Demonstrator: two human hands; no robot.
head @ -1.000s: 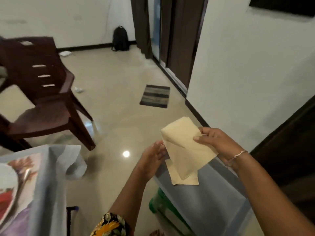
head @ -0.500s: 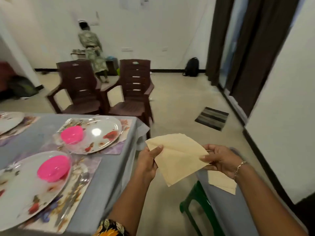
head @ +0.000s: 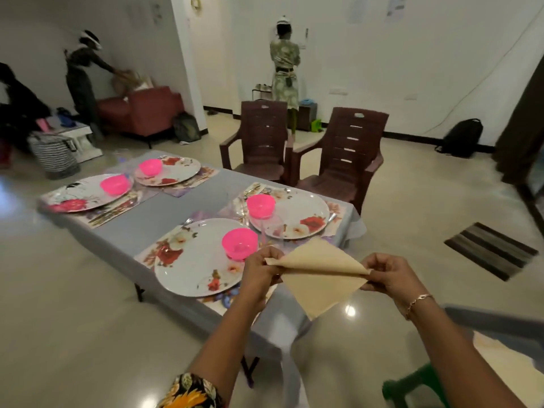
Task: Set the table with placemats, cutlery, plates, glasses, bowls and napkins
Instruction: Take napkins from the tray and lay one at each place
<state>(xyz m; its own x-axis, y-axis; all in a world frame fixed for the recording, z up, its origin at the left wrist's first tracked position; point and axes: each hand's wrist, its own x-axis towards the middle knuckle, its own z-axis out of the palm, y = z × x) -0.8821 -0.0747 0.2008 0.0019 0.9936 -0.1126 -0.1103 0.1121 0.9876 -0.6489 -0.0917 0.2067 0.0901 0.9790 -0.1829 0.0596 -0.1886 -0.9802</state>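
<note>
A beige napkin [head: 319,275] hangs in the air between my hands, its top half folding over. My left hand [head: 260,270] pinches its left corner and my right hand [head: 390,276] pinches its right corner. Just beyond lies the grey-covered table [head: 164,219]. On it are several floral placemats, each under a white flowered plate with a pink bowl. The nearest plate [head: 191,260] carries a pink bowl [head: 240,243] right by my left hand. A clear glass [head: 272,228] stands between the two near plates. Cutlery [head: 188,221] lies beside the plates.
Two brown plastic chairs [head: 341,160] stand at the table's far end. A striped mat [head: 488,251] lies on the floor to the right. A grey-covered surface with more napkins [head: 500,348] and a green stool [head: 412,384] are at lower right. Two people stand by the far walls.
My view has swung left from the side surface to the set table. Both hands carried the napkin along, and its top half now folds over between them.
</note>
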